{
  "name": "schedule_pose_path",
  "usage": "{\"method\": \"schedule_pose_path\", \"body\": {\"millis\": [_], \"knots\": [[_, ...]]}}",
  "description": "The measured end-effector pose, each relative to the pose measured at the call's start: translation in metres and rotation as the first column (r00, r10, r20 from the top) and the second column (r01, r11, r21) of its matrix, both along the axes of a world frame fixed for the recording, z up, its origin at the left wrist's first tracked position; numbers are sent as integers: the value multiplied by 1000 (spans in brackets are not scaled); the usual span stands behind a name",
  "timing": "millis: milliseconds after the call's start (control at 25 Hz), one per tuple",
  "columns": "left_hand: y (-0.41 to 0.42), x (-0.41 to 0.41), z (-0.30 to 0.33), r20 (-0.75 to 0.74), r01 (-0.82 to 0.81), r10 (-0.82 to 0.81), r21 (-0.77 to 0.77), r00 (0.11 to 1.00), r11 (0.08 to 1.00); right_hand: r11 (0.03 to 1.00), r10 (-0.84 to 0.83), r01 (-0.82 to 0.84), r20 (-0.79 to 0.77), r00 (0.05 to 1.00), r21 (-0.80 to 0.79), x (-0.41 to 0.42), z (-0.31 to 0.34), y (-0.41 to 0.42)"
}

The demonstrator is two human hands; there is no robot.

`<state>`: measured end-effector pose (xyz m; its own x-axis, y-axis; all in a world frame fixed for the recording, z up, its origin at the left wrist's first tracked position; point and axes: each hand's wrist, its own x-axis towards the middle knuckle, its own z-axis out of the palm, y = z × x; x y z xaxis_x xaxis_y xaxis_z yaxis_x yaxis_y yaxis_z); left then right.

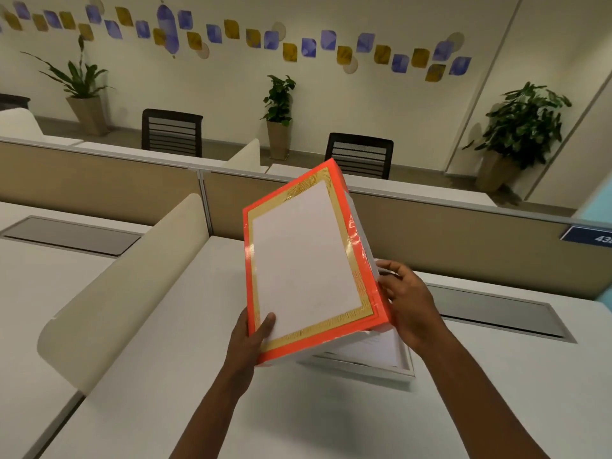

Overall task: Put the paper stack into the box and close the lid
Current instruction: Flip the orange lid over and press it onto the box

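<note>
Both hands grip the orange-edged lid, tilted above the white box on the worktop. Left hand at its near corner, right hand at its right edge. Paper lies inside.

The box lid has an orange rim, a gold patterned border and a plain white centre; beneath the lid, the box is white, on a white desk.

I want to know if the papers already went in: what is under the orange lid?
Under the tilted orange lid, held by the left hand and right hand, the white box sits on the desk with paper showing inside. The lid hides most of it.
</note>
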<state>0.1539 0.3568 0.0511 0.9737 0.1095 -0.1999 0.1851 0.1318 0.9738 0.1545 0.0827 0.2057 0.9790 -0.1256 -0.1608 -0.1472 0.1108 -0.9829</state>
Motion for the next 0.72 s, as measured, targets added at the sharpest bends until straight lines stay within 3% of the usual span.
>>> {"method": "schedule_pose_path", "body": {"millis": [120, 280, 720], "knots": [[-14, 2, -1, 43, 22, -32, 211, 999, 977, 981, -170, 168, -12, 985, -99, -11, -36, -21], [-34, 1, -4, 60, 94, -126, 379, 990, 921, 933, -285, 252, -102, 953, -256, -27, -89, -46], [-75, 19, -20, -68, 263, -266, 506, 961, 821, 748, -413, 297, -64, 909, -594, -35, -179, -63]]}}
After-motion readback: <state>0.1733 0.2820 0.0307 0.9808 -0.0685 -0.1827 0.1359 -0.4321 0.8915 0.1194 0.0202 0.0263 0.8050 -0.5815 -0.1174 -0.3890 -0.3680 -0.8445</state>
